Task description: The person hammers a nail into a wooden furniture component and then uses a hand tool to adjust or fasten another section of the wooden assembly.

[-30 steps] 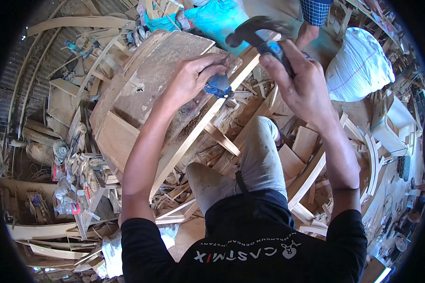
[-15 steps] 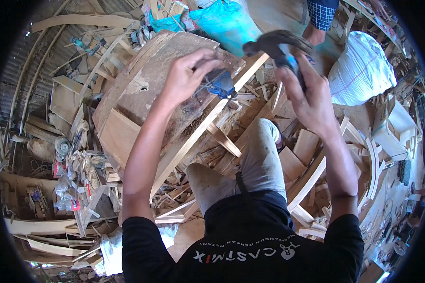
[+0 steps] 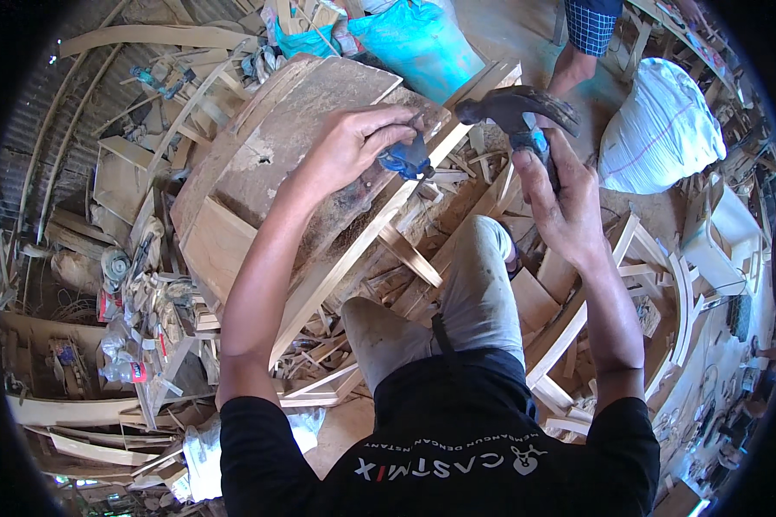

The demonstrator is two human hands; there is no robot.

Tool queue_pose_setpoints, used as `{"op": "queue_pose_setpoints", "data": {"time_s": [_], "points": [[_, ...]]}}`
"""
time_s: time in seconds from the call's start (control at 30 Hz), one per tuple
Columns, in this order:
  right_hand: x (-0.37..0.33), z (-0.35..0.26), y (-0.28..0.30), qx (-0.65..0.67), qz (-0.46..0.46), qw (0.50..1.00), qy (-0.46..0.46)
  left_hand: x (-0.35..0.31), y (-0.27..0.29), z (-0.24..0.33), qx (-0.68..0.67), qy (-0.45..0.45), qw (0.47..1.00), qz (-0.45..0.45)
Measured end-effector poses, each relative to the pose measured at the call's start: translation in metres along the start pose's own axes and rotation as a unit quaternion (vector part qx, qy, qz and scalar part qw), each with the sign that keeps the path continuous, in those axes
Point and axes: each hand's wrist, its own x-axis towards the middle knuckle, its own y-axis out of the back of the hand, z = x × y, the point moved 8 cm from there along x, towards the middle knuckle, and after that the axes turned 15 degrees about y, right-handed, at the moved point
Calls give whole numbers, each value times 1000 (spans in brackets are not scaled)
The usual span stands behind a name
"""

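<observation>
My right hand grips a claw hammer by its handle, the dark head raised over the far end of a long pale wooden batten. My left hand is closed in a pinch above the worn workbench board. Whatever its fingertips may hold is too small to make out. Right beside those fingers is a blue metal tool, probably a clamp or vise, at the board's edge next to the batten. A short wooden crosspiece sticks out from the batten toward my knees.
A white sack stands at the right, near another person's bare leg. Turquoise sacks lie beyond the bench. Curved wooden parts, offcuts and a plastic bottle crowd the floor around me.
The hammer and my right hand have come down and slightly nearer to me, uncovering the batten's far end. My left hand has shifted a little to the right, closer to the blue tool.
</observation>
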Motion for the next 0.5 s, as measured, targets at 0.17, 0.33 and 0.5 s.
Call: {"op": "queue_pose_setpoints", "data": {"time_s": [0.17, 0.33, 0.5], "points": [[11, -16, -3, -12, 31, 998, 52, 1, -1, 7, -17, -16, 1000, -16], [25, -30, -20, -62, -84, 991, 88, -3, 0, 2, -19, -19, 1000, -6], [29, -41, -15, -44, -24, 994, 100, -5, 1, 0, -24, -27, 999, 11]]}}
